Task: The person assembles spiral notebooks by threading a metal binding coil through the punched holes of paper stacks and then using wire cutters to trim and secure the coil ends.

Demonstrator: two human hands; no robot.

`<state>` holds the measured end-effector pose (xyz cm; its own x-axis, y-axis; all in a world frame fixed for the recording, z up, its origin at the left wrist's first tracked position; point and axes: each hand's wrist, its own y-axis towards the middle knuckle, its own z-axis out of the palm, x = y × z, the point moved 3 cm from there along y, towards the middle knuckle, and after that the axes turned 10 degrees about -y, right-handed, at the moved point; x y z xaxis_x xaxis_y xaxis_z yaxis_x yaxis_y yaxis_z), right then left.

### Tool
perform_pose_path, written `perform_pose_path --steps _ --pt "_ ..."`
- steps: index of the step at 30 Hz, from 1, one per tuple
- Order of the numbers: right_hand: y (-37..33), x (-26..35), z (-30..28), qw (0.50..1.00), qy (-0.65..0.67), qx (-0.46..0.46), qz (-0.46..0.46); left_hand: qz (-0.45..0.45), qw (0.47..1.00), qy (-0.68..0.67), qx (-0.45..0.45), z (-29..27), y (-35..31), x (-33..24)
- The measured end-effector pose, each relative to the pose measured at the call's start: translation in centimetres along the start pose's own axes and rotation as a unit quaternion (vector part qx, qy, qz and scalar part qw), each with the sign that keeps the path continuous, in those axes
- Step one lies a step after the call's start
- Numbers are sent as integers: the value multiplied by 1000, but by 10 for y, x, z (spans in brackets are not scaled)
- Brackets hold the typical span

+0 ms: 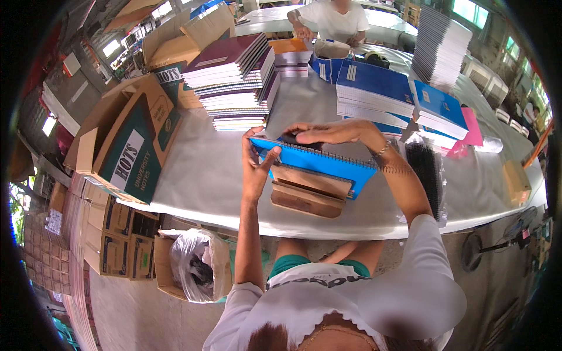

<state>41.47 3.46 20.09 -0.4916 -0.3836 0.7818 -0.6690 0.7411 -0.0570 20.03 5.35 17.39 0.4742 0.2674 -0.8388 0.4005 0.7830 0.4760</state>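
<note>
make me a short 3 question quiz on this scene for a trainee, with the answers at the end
1. Multiple choice: what colour is the cover of the spiral notebook gripped by the left hand?
a) yellow
b) blue
c) green

2. True or false: the wire coil sticks out past the right end of the spiral notebook.

3. Fill in the gap: on the table, the tall maroon-topped stack stands to the ____ of the dark blue-topped stack.

Key: 1. b; 2. true; 3. left
</note>
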Motion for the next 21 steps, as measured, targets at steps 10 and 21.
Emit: perform_pose_path --steps 10,21 --pt "-12 35 11 969 -110 -45 215 -3 1000 -8 -18 0 -1 -1" --pt "5 -12 -3 982 -101 22 155 -1 1000 -1 -5 4 3 -2"
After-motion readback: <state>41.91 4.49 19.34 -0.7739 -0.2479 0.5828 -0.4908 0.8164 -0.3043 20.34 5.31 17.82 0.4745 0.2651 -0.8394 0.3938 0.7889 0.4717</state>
